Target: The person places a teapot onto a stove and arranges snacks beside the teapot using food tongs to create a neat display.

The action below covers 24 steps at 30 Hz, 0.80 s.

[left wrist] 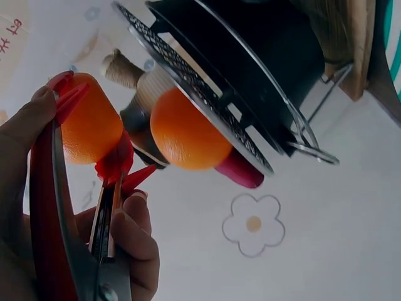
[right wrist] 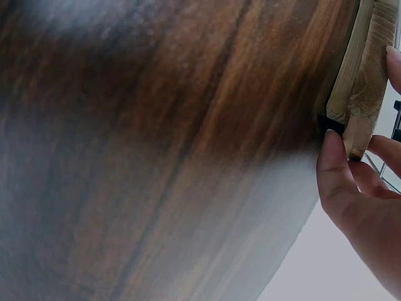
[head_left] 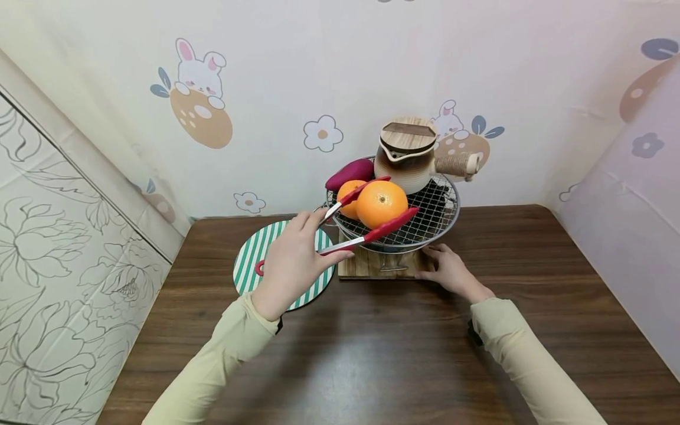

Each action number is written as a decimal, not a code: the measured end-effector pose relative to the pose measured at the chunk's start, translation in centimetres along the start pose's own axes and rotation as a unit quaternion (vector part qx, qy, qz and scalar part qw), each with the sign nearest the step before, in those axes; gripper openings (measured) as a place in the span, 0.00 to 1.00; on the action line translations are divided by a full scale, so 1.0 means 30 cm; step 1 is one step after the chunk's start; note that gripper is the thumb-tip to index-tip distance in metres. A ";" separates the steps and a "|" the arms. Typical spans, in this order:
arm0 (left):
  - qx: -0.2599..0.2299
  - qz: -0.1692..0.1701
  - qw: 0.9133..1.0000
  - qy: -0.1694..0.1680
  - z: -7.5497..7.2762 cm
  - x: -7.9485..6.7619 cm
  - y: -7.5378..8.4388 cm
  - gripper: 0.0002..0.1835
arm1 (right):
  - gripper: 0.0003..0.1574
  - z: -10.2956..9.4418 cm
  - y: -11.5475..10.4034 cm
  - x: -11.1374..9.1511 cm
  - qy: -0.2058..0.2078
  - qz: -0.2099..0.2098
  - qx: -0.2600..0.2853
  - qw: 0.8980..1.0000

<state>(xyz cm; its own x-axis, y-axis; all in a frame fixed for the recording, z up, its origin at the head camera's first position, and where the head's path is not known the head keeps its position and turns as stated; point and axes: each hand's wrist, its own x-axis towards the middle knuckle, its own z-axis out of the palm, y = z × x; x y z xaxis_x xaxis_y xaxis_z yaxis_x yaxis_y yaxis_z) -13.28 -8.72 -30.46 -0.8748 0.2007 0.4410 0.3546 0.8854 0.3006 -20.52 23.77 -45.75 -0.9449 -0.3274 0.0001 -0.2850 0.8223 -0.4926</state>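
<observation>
In the head view my left hand grips red-tipped metal tongs. An orange is between the tong tips. The left wrist view shows this orange raised off the round wire rack. A second orange rests on the rack, beside a tapered purple-red piece of produce. Behind them stands a side-handled teapot with a wooden lid. My right hand pinches the near right corner of the wooden board under the stove, thumb and fingers on either side.
A round green-and-white striped mat lies left of the board, partly beneath my left hand. The dark wooden table meets a patterned wall covering at the back. Below the rack sits a black stove body on wire legs.
</observation>
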 end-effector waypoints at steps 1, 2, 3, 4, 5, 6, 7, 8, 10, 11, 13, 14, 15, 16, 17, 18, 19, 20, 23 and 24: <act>0.002 0.005 1.000 -0.001 0.005 0.001 0.006 0.43 | 0.46 0.000 0.000 0.000 0.001 0.000 0.001 1.000; 0.006 0.010 1.000 -0.002 0.010 0.002 0.011 0.43 | 0.46 0.000 -0.001 0.000 0.000 -0.001 0.003 1.000; 0.010 0.014 1.000 -0.004 0.015 0.004 0.016 0.43 | 0.46 0.000 0.000 -0.001 0.000 -0.001 0.004 1.000; 0.015 0.018 1.000 -0.005 0.021 0.006 0.021 0.44 | 0.46 0.000 -0.001 -0.001 -0.001 -0.001 0.005 1.000; 0.015 0.022 1.000 -0.007 0.026 0.008 0.025 0.44 | 0.46 0.000 -0.001 -0.002 -0.002 -0.001 0.006 1.000; 0.016 0.027 0.999 -0.007 0.031 0.010 0.029 0.43 | 0.46 0.000 0.000 -0.002 -0.003 -0.001 0.007 1.000; 0.019 0.030 0.999 -0.009 0.036 0.012 0.033 0.43 | 0.46 0.000 0.001 -0.003 -0.003 -0.002 0.007 1.000; 0.022 0.033 0.999 -0.011 0.040 0.015 0.037 0.43 | 0.46 0.000 0.001 -0.004 -0.004 -0.002 0.006 1.000; 0.021 0.033 0.999 -0.019 0.048 0.020 0.044 0.44 | 0.46 0.001 0.004 -0.003 -0.006 0.000 0.004 1.000; 0.022 0.032 0.999 -0.025 0.052 0.023 0.048 0.44 | 0.46 0.002 0.005 -0.003 -0.006 0.001 0.004 1.000; 0.027 0.030 0.999 -0.034 0.060 0.026 0.053 0.44 | 0.46 0.003 0.007 -0.002 -0.008 0.003 0.004 1.000; 0.029 0.030 0.998 -0.038 0.065 0.029 0.056 0.44 | 0.46 0.003 0.007 -0.002 -0.009 0.004 0.005 1.000; 0.030 0.030 0.998 -0.040 0.070 0.031 0.057 0.44 | 0.46 0.004 0.008 -0.001 -0.010 0.004 0.006 1.000; 0.032 0.030 0.998 -0.041 0.075 0.033 0.059 0.44 | 0.46 0.004 0.008 -0.001 -0.010 0.005 0.007 1.000; 0.034 0.032 0.998 -0.041 0.080 0.035 0.060 0.44 | 0.46 0.004 0.009 -0.001 -0.009 0.005 0.007 1.000; 0.034 0.034 0.998 -0.040 0.086 0.037 0.061 0.44 | 0.46 0.004 0.010 0.000 -0.009 0.005 0.008 1.000; 0.034 0.034 0.998 -0.042 0.091 0.039 0.062 0.44 | 0.46 0.005 0.010 0.000 -0.008 0.005 0.009 1.000; 0.035 0.034 0.998 -0.043 0.096 0.041 0.064 0.44 | 0.46 0.005 0.011 0.000 -0.007 0.004 0.010 1.000; 0.037 0.029 0.998 -0.053 0.109 0.046 0.066 0.44 | 0.45 0.005 0.012 0.001 -0.005 0.003 0.009 1.000; 0.037 0.026 0.997 -0.057 0.112 0.047 0.067 0.44 | 0.45 0.005 0.012 0.001 -0.005 0.003 0.009 1.000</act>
<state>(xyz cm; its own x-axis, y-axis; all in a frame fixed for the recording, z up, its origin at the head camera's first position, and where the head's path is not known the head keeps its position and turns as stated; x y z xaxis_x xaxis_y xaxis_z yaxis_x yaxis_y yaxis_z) -14.90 -5.26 -32.07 -0.8889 0.2901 0.3546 0.3792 0.9002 0.2142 -20.62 23.98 -46.06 -0.9448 -0.3274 -0.0107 -0.2769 0.8155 -0.5083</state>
